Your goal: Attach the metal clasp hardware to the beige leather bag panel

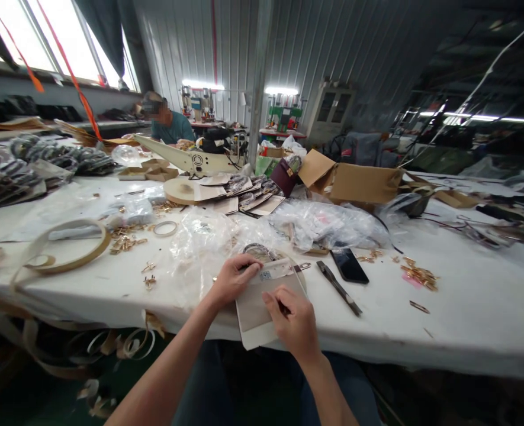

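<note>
A flat beige bag piece lies tilted over the table's front edge, with a clear strip, a small printed label and a dark looped handle at its top. My left hand is closed on its upper left edge, thumb and fingers pinched near the clear strip. Over the lower right of the piece, my right hand is curled with thumb and fingertips together; whatever they hold is hidden. A small metal fitting on a dark strap sticks out at the upper right corner.
Right of the piece lie a dark long tool, a black phone and gold fittings. Tape rolls, more fittings and plastic bags lie left. Behind are stacked bag pieces, a cardboard box and a seated co-worker.
</note>
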Demonstrator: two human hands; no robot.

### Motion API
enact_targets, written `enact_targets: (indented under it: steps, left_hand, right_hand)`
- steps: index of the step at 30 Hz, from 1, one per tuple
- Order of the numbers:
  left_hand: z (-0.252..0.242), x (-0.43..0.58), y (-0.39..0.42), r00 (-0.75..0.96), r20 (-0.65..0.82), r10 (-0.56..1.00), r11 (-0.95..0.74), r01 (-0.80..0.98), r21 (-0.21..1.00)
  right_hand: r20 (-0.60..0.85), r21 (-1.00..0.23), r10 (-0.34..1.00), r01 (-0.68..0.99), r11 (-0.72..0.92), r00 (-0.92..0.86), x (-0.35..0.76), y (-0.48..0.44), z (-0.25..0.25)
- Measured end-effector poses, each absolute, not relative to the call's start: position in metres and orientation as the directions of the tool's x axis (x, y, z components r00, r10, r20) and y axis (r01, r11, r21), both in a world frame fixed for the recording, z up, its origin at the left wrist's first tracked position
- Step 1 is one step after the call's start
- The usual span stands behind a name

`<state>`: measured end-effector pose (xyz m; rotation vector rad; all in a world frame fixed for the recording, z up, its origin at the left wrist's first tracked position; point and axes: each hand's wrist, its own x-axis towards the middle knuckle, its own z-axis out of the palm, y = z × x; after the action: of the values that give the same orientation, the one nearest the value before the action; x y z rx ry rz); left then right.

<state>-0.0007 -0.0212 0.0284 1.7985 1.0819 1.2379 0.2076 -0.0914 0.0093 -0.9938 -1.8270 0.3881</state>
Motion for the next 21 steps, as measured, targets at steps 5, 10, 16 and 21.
enact_targets:
  steps: [5, 10, 16, 21]
  left_hand:
    - [0.0269, 0.0017, -0.0244, 0.168, 0.397, 0.902, -0.430, 0.280, 0.859]
    - [0.0223, 0.0023, -0.0231, 0.153, 0.433, 0.888, -0.459, 0.267, 0.847]
    - [0.0211, 0.0032, -0.0218, 0.148, 0.445, 0.883, -0.469, 0.234, 0.852]
    - [0.0218, 0.0034, -0.0231, 0.146, 0.450, 0.881, -0.472, 0.234, 0.850]
  right_hand:
    - [0.634, -0.609, 0.749, 0.471, 0.638, -0.194, 0.2075, -0.0904, 0.0053]
    - [0.647, -0.596, 0.737, 0.473, 0.649, -0.196, 0.2074, -0.0901, 0.0003]
    - [0.652, -0.588, 0.735, 0.487, 0.645, -0.187, 0.2073, -0.0907, -0.0006]
    - [0.644, -0.601, 0.743, 0.482, 0.638, -0.182, 0.2060, -0.0904, -0.0001]
